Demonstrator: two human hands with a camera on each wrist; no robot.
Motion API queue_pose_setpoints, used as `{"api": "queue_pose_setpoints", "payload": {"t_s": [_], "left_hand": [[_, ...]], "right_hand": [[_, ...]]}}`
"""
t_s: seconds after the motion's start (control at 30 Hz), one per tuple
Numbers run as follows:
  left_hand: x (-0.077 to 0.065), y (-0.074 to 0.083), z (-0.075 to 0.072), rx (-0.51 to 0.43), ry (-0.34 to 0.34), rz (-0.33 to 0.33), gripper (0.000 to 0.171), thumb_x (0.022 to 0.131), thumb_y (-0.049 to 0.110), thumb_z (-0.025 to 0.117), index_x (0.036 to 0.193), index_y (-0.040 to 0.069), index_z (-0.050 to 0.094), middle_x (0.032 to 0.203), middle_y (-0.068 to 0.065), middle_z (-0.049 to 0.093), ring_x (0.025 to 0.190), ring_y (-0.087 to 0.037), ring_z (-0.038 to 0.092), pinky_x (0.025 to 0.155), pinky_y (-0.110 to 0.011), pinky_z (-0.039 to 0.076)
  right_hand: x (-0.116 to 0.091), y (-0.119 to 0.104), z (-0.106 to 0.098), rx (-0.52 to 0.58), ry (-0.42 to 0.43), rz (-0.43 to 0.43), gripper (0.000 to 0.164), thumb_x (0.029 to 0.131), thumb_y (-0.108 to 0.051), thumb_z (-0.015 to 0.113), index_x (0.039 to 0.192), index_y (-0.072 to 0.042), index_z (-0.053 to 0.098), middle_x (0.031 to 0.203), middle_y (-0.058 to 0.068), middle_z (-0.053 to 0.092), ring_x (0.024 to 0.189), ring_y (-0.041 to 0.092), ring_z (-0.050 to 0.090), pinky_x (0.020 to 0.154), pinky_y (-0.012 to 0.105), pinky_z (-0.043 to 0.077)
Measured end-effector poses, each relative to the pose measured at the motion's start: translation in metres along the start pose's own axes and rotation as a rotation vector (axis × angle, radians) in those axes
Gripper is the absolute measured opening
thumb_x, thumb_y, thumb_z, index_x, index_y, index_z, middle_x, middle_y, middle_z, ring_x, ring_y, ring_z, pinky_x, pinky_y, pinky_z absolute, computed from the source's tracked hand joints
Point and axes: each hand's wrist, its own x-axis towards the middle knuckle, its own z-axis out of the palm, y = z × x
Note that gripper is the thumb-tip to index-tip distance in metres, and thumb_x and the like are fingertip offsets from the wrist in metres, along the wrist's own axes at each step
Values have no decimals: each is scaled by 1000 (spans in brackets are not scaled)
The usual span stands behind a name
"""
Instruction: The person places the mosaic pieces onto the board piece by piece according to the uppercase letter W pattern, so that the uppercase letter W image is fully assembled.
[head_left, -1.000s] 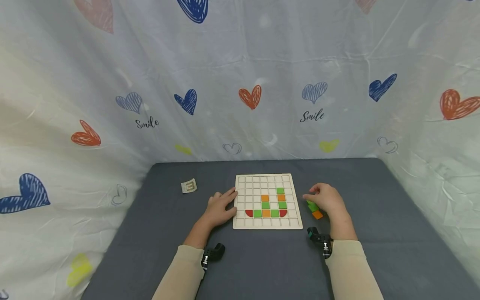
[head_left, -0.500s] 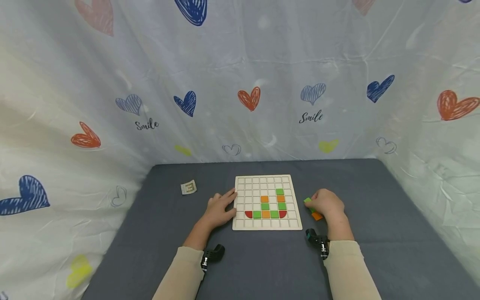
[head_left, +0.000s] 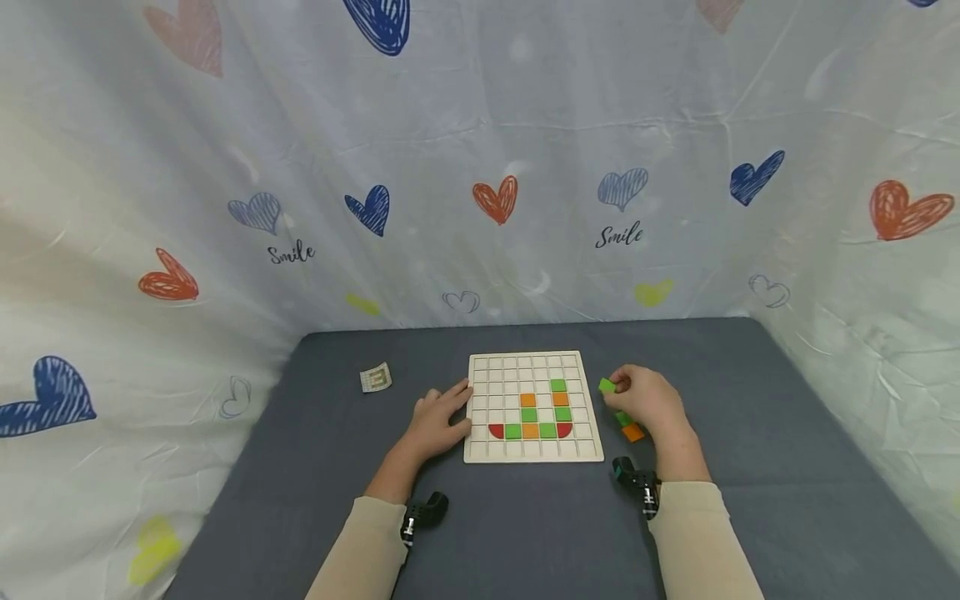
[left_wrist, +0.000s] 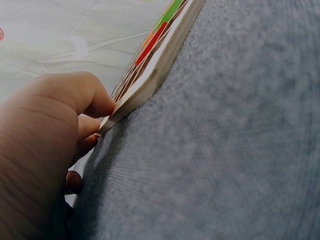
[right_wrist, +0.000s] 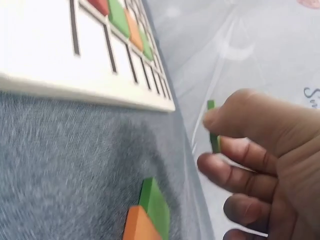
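Observation:
A pale wooden grid board (head_left: 487,376) lies mid-table, with red, green and orange tiles set in some of its cells. My left hand (head_left: 437,423) touches the board's left edge, thumb and fingers spread along it; the left wrist view has the thumb against the board's side. To the right of the board, my right hand (head_left: 649,400) pinches a green tile (head_left: 607,386) between thumb and fingers. That tile is off the table in the right wrist view. Below the hand lie another green tile (right_wrist: 156,207) and an orange tile (head_left: 633,432), touching each other.
A small printed paper square (head_left: 376,377) lies left of the board on the grey tabletop (head_left: 525,525). A white curtain (head_left: 420,125) with printed hearts hangs behind and beside the table.
My right hand has come down on the loose tiles, taken hold of a green one and lifted it away from the others. The left hand stays at the board's edge.

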Motion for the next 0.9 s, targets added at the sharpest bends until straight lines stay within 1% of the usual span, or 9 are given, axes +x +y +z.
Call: {"api": "queue_pose_setpoints", "payload": {"t_s": [0.17, 0.3, 0.4, 0.53, 0.63, 0.77, 0.9], "left_hand": [[2, -1, 0, 3, 2, 5, 62, 98, 33, 55, 157, 15, 47, 164, 1, 36, 89, -17, 37, 82, -41, 27], [1, -1, 0, 4, 2, 6, 61, 98, 33, 55, 157, 16, 47, 164, 2, 36, 90, -17, 38, 82, -41, 27], [0, -1, 0, -2, -2, 4, 61, 98, 33, 55, 157, 16, 47, 164, 2, 36, 89, -17, 38, 81, -41, 27], [-1, 0, -1, -3, -7, -5, 62, 98, 33, 54, 157, 16, 46, 164, 2, 36, 89, -17, 38, 81, -41, 27], [-1, 0, -2, -2, -8, -9, 62, 98, 32, 55, 157, 16, 46, 164, 1, 36, 90, -17, 38, 81, -41, 27], [-1, 1, -3, 2, -9, -9, 61, 99, 32, 56, 157, 16, 46, 164, 1, 36, 91, -18, 39, 82, -41, 28], [-1, 3, -3, 5, -10, -5, 61, 99, 33, 56, 157, 16, 46, 164, 1, 36, 91, -18, 39, 82, -42, 29]], "right_hand": [[2, -10, 0, 69, 13, -37, 36, 90, -27, 76, 118, -5, 71, 106, 12, 68, 85, 27, 60, 74, 43, 49], [-1, -20, 0, 128, 12, -85, 34, 92, -23, 75, 121, -5, 72, 108, 12, 68, 86, 27, 58, 72, 41, 48], [-4, -31, 3, 161, 11, -133, 33, 93, -20, 76, 122, -5, 72, 109, 12, 69, 83, 25, 56, 69, 40, 47], [-7, -46, 10, 200, 12, -191, 32, 92, -20, 78, 121, -7, 73, 110, 12, 70, 73, 22, 51, 61, 36, 43], [-9, -57, 17, 238, -2, -217, 30, 92, -20, 78, 119, -11, 74, 111, 9, 70, 69, 21, 49, 58, 35, 41], [-11, -70, 25, 274, -22, -268, 27, 90, -20, 80, 116, -14, 76, 114, 6, 68, 71, 21, 51, 59, 37, 44], [-12, -81, 32, 292, -37, -305, 25, 89, -21, 81, 114, -15, 78, 109, 4, 66, 73, 21, 50, 63, 38, 45]]}}
